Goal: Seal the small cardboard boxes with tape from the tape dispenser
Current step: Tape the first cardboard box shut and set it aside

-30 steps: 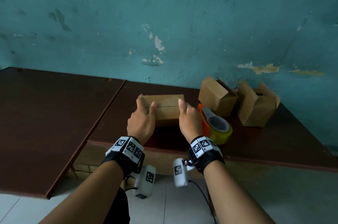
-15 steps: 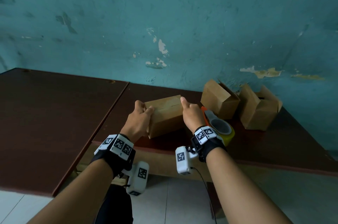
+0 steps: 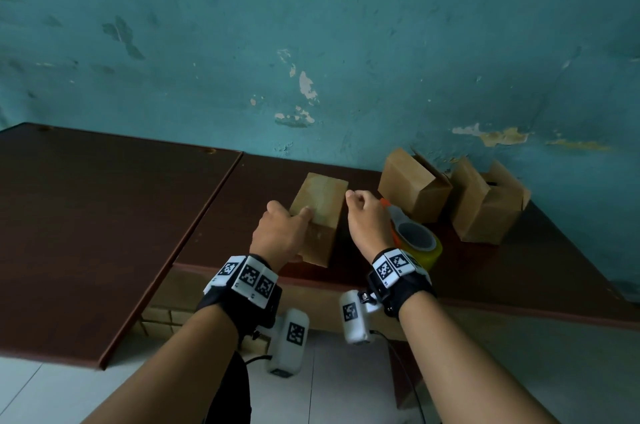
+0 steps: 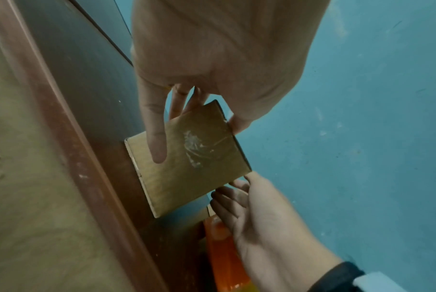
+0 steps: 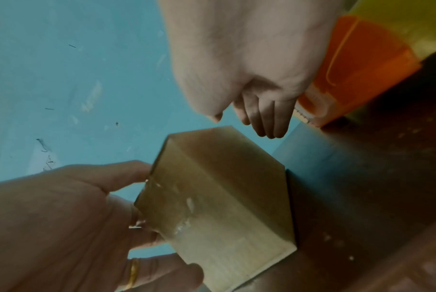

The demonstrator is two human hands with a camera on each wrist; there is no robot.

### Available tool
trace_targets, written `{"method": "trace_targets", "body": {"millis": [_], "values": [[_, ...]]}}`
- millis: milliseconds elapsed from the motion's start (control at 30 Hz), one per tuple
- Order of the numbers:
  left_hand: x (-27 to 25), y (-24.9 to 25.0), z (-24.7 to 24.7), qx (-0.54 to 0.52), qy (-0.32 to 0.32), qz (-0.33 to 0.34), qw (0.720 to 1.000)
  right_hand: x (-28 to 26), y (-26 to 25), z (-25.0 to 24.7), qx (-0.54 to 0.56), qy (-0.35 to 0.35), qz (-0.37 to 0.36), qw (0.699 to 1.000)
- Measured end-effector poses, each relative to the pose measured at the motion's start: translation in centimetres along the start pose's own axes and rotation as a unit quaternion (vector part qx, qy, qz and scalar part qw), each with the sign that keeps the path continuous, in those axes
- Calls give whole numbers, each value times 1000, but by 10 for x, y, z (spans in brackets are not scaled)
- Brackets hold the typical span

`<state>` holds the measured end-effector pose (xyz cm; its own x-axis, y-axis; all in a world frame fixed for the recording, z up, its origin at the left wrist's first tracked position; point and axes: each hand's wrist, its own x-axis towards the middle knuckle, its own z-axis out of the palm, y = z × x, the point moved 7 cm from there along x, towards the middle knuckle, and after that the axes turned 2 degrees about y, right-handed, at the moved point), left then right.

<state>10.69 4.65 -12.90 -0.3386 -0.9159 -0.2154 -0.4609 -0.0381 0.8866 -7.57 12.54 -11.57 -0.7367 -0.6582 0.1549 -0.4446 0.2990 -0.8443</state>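
A small cardboard box (image 3: 323,205) stands on the brown table (image 3: 249,188), one short end toward me. Wrinkled clear tape (image 4: 195,149) runs over that near end. My left hand (image 3: 289,221) grips the box at its near left corner, thumb on top and index finger (image 4: 156,144) flat on the end face. My right hand (image 3: 360,210) hovers just right of the box with loosely curled fingers (image 5: 266,120) and holds nothing. The orange tape dispenser (image 3: 414,240) with its yellowish roll lies behind my right wrist.
Two more small cardboard boxes (image 3: 412,186) (image 3: 485,203) stand with loose flaps at the back right against the teal wall. A second brown tabletop (image 3: 104,215) adjoins on the left. The table's front edge (image 3: 311,276) runs just below my wrists.
The box has turned from lying crosswise to pointing one short end at me. My right hand has come off it, while my left hand still holds it.
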Motion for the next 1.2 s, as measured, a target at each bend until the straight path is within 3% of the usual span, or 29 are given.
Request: {"method": "trace_targets", "body": {"millis": [333, 567, 700, 933, 1100, 1200], "values": [[-9, 11, 20, 132, 55, 34, 989, -5, -1, -36, -18, 44, -22, 999], [-17, 12, 23, 158, 47, 63, 984, -15, 6, -68, -242, 119, -10, 963], [-17, 10, 21, 162, 57, 67, 983, -17, 19, -72, -362, 102, 18, 926], [-23, 17, 14, 154, 120, 131, 972, -13, 40, -62, -445, 5, 31, 895], [-29, 32, 5, 154, 161, 187, 957, -18, 36, -64, -405, -38, 14, 913], [-29, 41, 3, 145, 154, 197, 957, -21, 31, -79, -347, -37, 44, 936]]}}
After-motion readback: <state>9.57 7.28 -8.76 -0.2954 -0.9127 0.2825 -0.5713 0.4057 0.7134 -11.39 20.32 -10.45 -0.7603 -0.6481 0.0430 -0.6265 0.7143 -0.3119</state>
